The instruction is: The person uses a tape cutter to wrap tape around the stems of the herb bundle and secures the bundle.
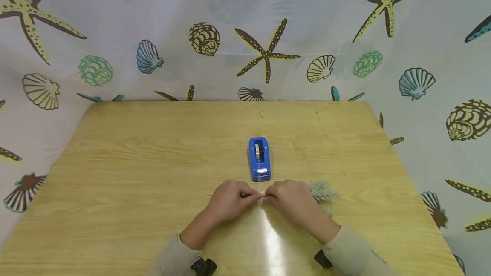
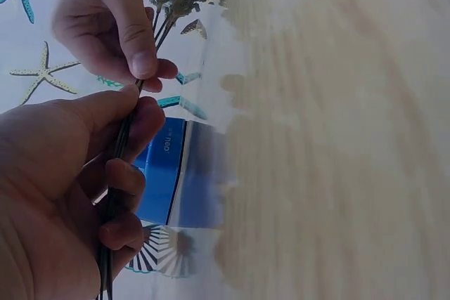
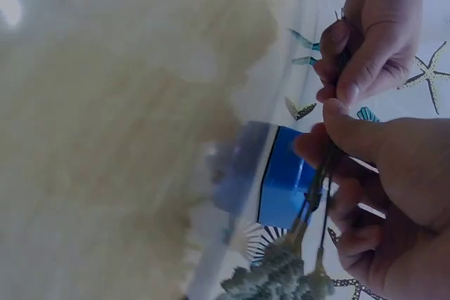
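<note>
Both hands meet fingertip to fingertip over the table, just in front of the tape dispenser. My left hand [image 1: 230, 200] grips the thin dark stems [image 2: 122, 135] of a bunch of grey-green sprigs, its fingers curled along them in the left wrist view. Farther up the same stems, my right hand [image 1: 293, 202] pinches with thumb and fingertips. Fluffy heads of the sprigs [image 3: 274, 272] stick out past the right hand, partly hidden behind it in the head view. A small pale bit [image 1: 262, 193] shows between the fingertips.
A blue tape dispenser [image 1: 262, 174] with a roll in it stands on the wooden table [image 1: 153, 152], right beyond the fingertips. Behind the table and along its sides hangs a white cloth [image 1: 172, 7] printed with shells and starfish.
</note>
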`<control>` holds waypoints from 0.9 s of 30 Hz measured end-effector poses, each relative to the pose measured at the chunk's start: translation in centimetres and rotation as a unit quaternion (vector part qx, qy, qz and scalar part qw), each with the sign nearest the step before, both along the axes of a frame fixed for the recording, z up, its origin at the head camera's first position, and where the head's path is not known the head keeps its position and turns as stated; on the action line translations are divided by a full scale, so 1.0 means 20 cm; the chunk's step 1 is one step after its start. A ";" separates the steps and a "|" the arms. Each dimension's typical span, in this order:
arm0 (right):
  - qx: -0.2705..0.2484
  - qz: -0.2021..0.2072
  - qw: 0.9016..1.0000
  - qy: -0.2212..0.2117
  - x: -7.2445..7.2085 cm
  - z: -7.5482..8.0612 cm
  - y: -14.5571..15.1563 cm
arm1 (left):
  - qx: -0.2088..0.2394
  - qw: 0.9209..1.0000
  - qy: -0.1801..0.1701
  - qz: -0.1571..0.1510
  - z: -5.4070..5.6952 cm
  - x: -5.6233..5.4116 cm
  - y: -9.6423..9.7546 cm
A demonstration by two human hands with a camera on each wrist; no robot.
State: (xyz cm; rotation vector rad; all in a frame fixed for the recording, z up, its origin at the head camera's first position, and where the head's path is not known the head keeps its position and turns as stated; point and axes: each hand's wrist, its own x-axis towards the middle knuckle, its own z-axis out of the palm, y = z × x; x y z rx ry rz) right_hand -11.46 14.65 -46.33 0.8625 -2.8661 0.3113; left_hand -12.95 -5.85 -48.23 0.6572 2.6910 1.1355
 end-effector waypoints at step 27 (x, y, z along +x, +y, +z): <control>-0.066 -0.056 0.986 -0.140 -0.04 0.05 -0.02 | 0.027 0.999 -0.035 -0.004 0.02 -0.03 0.00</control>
